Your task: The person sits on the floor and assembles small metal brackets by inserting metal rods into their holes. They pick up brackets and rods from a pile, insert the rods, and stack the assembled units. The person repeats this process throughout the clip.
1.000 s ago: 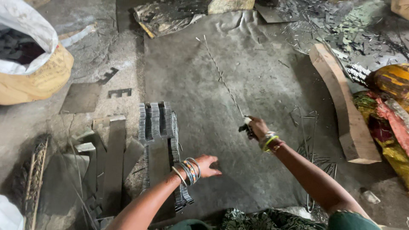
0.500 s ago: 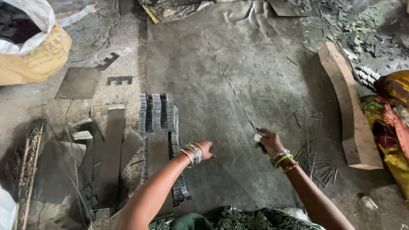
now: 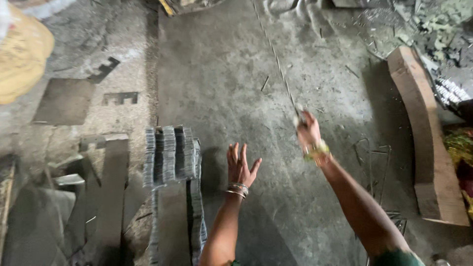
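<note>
- The right hand [image 3: 309, 132] is closed around the near end of a long thin metal rod [image 3: 276, 61], which runs away across the grey floor sheet [image 3: 217, 74] toward the far side.
- The left hand [image 3: 240, 165] hovers with fingers spread, holding nothing, just right of a stack of notched metal strips [image 3: 170, 155].
- Flat metal plates [image 3: 64, 101] lie farther left.
- A curved wooden block [image 3: 426, 143] lies at the right.

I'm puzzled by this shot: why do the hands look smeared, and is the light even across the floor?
Head view: motion blur smears the right hand and the thin rod it grips; the open left hand is softer too. Light is flat and dull, with soft shadow beside the stacked metal strips. No glare.
</note>
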